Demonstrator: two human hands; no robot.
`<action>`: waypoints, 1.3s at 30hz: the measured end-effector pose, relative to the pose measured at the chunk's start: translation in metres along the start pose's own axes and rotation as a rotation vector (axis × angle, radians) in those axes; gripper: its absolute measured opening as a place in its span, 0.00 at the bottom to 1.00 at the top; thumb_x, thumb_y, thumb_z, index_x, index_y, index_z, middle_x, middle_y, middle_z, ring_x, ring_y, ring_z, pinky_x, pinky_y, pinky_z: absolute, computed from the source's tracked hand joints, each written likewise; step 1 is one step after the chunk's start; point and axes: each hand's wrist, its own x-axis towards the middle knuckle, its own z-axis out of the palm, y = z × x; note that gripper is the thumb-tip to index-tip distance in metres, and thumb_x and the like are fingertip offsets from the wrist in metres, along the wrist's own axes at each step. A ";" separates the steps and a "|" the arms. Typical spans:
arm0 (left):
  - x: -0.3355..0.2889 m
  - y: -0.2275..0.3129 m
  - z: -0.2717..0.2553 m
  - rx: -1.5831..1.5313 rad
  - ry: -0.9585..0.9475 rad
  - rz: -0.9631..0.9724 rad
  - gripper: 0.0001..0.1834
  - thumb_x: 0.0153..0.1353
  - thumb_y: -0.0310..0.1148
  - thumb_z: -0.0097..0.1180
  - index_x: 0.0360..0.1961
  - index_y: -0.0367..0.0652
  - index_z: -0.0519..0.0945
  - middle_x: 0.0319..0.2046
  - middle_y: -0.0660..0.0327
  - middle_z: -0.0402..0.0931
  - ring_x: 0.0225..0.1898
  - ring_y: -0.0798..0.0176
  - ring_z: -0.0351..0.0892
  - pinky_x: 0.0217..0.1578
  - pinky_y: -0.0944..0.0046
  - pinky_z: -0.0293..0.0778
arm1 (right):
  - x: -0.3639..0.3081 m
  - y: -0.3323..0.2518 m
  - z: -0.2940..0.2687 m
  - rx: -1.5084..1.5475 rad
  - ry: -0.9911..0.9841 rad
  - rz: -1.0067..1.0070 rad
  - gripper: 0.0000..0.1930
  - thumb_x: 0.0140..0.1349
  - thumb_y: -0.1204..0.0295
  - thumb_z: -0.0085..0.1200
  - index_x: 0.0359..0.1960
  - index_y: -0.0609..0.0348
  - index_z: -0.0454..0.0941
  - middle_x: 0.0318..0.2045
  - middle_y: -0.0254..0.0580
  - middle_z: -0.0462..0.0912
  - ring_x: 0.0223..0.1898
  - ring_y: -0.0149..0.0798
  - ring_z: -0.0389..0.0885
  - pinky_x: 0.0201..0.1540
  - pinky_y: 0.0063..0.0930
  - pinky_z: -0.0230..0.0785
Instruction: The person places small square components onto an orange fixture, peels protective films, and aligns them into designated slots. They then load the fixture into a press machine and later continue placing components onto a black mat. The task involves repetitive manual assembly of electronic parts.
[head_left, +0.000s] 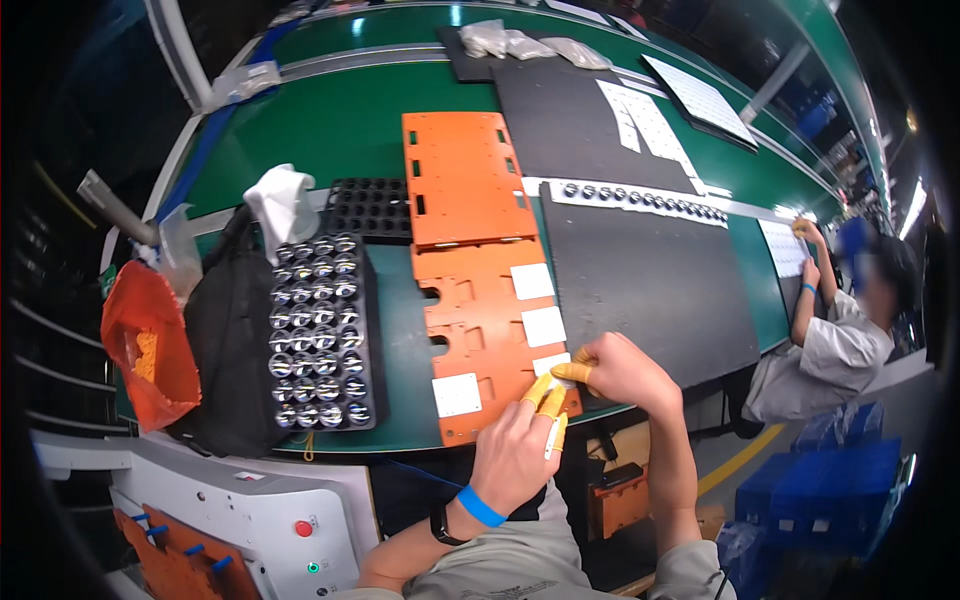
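Note:
An orange hinged fixture (pixel 478 330) lies lengthwise in front of me, its far leaf (pixel 460 175) folded flat away from me. Square white plates sit in its recesses, one at the left (pixel 456 396) and others along the right side, including a middle one (pixel 543 327). My left hand (pixel 515 455), in yellow finger cots, reaches over the near right corner; a small white piece (pixel 551 436) sticks out between its curled lower fingers. My right hand (pixel 622 372), also in yellow cots, is closed in a pinch at the nearest right plate (pixel 550 364), close to the left fingertips. Whatever it pinches is hidden.
At left stand a black tray of round lenses (pixel 322 335), a darker tray (pixel 368 210) and an orange bag (pixel 150 350). Black boards (pixel 640 290) lie right, with a lens strip (pixel 640 200) at the far edge. A co-worker (pixel 840 320) handles a white sheet at far right.

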 end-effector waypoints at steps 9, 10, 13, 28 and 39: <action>-0.053 -0.022 -0.072 -0.972 0.077 -0.379 0.15 0.59 0.18 0.57 0.48 0.37 0.79 0.37 0.65 0.75 0.39 0.69 0.74 0.40 0.71 0.68 | -0.029 -0.099 0.024 -0.260 0.538 -0.214 0.13 0.60 0.64 0.65 0.39 0.62 0.86 0.23 0.48 0.83 0.26 0.50 0.83 0.30 0.41 0.74; -0.062 -0.029 -0.074 -1.176 0.063 -0.405 0.18 0.57 0.17 0.56 0.50 0.38 0.76 0.37 0.65 0.71 0.39 0.69 0.71 0.39 0.71 0.67 | -0.023 -0.115 0.025 -0.246 0.597 -0.280 0.13 0.59 0.64 0.66 0.40 0.61 0.86 0.24 0.46 0.83 0.27 0.49 0.83 0.30 0.40 0.74; -0.080 -0.044 -0.073 -1.661 -0.004 -0.517 0.35 0.45 0.22 0.59 0.58 0.44 0.64 0.39 0.63 0.60 0.38 0.65 0.63 0.39 0.66 0.62 | 0.009 -0.146 0.038 -0.139 0.721 -0.590 0.14 0.59 0.65 0.66 0.41 0.61 0.84 0.30 0.44 0.82 0.29 0.47 0.83 0.30 0.38 0.73; -0.108 -0.059 -0.053 -1.774 -0.268 -0.513 0.39 0.54 0.13 0.57 0.65 0.49 0.59 0.47 0.58 0.65 0.50 0.60 0.72 0.53 0.62 0.70 | 0.083 -0.202 0.051 -0.147 0.693 -0.533 0.13 0.55 0.67 0.66 0.30 0.66 0.79 0.33 0.51 0.81 0.39 0.51 0.83 0.38 0.44 0.76; -0.112 -0.065 -0.040 -1.818 -0.430 -0.437 0.33 0.60 0.21 0.59 0.64 0.47 0.59 0.49 0.59 0.65 0.49 0.61 0.74 0.55 0.62 0.70 | 0.074 -0.191 0.048 0.075 0.780 -0.499 0.16 0.55 0.66 0.67 0.37 0.64 0.78 0.32 0.45 0.83 0.32 0.43 0.83 0.36 0.38 0.75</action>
